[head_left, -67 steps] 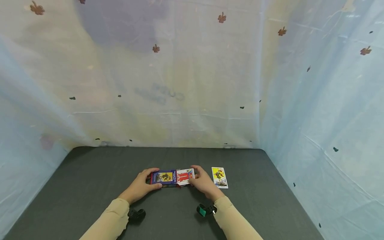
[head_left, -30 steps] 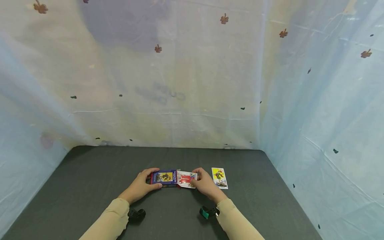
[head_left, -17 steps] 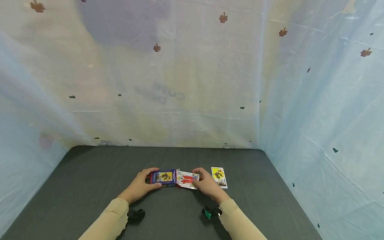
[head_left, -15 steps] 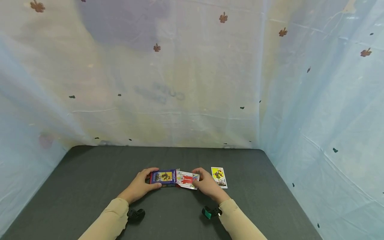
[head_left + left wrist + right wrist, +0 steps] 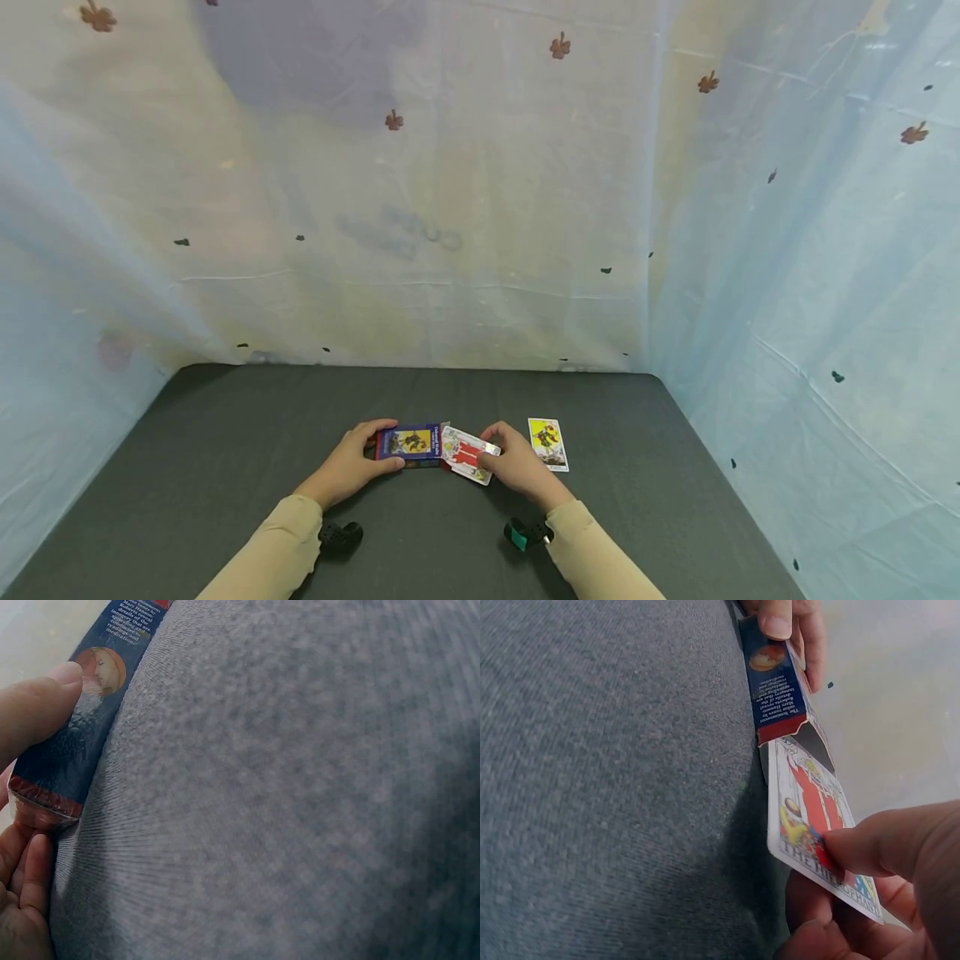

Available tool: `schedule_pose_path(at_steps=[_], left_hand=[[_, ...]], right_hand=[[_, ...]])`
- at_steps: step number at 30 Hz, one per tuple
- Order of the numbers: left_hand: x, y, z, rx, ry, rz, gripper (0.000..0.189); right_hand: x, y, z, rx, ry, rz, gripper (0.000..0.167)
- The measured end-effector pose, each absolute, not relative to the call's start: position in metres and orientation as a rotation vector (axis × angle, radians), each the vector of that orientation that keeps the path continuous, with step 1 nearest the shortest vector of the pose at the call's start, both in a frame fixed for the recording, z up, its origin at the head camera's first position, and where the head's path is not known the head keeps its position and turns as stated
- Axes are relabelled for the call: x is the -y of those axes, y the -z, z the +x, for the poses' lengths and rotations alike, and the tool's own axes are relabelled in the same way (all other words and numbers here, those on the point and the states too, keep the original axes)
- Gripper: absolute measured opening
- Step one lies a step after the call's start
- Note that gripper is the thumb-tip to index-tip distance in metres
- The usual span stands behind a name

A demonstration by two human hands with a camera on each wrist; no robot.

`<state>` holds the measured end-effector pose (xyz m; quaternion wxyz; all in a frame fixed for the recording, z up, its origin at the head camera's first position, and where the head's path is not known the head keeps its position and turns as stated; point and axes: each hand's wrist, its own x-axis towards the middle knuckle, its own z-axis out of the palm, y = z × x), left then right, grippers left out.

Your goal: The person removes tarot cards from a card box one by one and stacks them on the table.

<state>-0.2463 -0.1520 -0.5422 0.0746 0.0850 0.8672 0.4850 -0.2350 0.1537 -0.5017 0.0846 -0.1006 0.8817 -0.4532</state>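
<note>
My left hand (image 5: 347,463) grips a dark blue tarot card box (image 5: 411,443) lying on the table, thumb on its near side. In the left wrist view, the box's printed side (image 5: 56,754) and red-edged end show. Between thumb and fingers, my right hand (image 5: 519,468) pinches a tarot card (image 5: 467,455) with a red-robed figure. "The Hierophant" can be read along its edge in the right wrist view, where the card (image 5: 810,795) meets the box's open end (image 5: 810,742). Whether its far edge is still inside, I cannot tell.
A second tarot card (image 5: 548,443), with a yellow picture, lies face up just right of my right hand. The dark grey table (image 5: 420,542) ends at the back against a pale hanging sheet (image 5: 450,317). Black straps (image 5: 525,533) hang at both wrists.
The tarot card has come farther out of the box toward the right, and its right end has swung toward me. My right hand moved rightward with it; the left hand and box stayed put.
</note>
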Motion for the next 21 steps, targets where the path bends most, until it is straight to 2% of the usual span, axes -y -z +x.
schedule_pose_path(at_steps=[13, 21], left_hand=[[0.151, 0.538, -0.244, -2.613, -1.454, 0.263, 0.079], [0.151, 0.54, -0.245, -2.608, -1.458, 0.251, 0.079]], right_hand=[[-0.155, 0.5, -0.234, -2.644, 1.313, -0.358, 0.016], [-0.165, 0.492, -0.23, -2.623, 1.358, -0.334, 0.022]])
